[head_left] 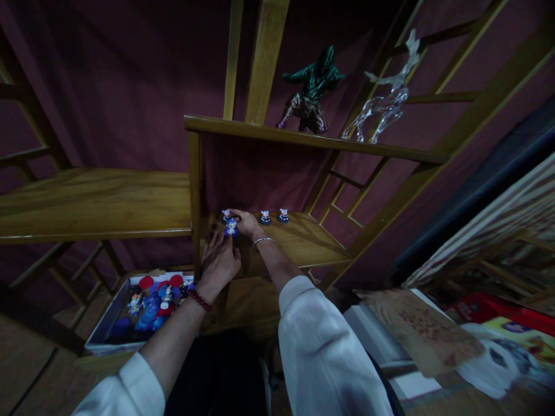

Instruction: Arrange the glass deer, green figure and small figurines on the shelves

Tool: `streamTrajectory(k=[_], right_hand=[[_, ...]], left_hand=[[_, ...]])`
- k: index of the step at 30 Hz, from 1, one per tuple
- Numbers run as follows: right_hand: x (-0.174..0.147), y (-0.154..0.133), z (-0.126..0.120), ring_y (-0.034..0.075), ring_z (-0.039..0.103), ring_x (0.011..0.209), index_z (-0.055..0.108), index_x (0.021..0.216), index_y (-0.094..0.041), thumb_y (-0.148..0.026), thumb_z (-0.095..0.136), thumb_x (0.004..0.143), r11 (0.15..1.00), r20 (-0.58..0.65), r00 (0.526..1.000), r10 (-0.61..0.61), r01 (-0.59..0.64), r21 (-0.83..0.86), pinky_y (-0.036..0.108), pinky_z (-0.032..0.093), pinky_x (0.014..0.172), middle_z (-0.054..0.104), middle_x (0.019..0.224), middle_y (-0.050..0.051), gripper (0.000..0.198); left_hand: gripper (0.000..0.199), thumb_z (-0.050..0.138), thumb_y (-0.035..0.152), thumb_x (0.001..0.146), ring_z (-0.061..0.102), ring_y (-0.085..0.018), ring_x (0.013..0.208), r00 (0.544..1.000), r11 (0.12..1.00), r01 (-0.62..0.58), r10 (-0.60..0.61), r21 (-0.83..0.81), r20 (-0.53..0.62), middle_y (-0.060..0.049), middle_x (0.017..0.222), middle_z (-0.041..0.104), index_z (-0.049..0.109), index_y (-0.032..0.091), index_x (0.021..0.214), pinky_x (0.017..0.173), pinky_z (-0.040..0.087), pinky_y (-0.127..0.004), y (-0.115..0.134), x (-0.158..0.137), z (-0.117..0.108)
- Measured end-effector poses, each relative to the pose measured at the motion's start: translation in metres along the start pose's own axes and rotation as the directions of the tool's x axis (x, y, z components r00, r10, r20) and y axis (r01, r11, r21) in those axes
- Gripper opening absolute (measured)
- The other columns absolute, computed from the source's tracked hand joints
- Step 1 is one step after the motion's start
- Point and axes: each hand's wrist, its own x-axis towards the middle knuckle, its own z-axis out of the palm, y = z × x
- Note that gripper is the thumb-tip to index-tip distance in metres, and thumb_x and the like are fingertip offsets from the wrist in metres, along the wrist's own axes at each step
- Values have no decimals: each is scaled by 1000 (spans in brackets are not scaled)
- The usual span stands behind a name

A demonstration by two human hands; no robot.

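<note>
Low in a wooden display shelf [321, 240], both of my hands are among small figurines. My right hand [248, 224], wearing a silver bangle, has its forefinger reaching to a dark-based figurine [226, 216] at the back left. Its fingers are closed about the figurines there; the thumb is hidden. Just in front stands a blue-purple figurine [231, 227], beside the right hand. My left hand [220, 260], with a dark red bead bracelet, is open below it, fingers spread and fingertips near its base. Two similar dark-based figurines, one [265, 217] and another [283, 215], stand to the right.
Overhead, a board carries a green hooded statue [315, 86] and a clear deer figure [385, 104]. A wooden upright [195, 202] stands close to my left hand. Lower left is a box [102, 329] of colourful figures. Cardboard [420, 329] and packages lie at lower right.
</note>
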Motion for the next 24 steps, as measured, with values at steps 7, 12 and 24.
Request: streamTrajectory(k=[7,12,24], right_hand=[[-2,-5,-5,13,59,97,58,112,-29,-6,48,74,999,25,1000,10,-10,-34,22,44,85,65,106,-5,46],[-5,-12,-8,13,61,89,62,106,-27,-7,50,72,997,23,998,54,-52,-54,21,45,81,68,97,-3,42],[-17,-5,-17,11,61,86,61,102,-22,-19,69,67,981,-100,980,173,-162,107,21,47,79,67,98,-1,36]], left_hand=[[46,41,27,79,31,-23,127,1000,1000,8,-8,-9,10,-10,133,44,48,15,123,105,22,-40,2,-1,-4],[47,42,28,78,31,-23,127,1000,1000,11,-11,4,9,-9,133,45,47,15,123,104,23,-39,2,-1,-4],[49,41,30,78,30,-24,127,1000,1000,-10,9,14,29,-12,133,44,47,12,123,105,23,-38,1,-1,-4]])
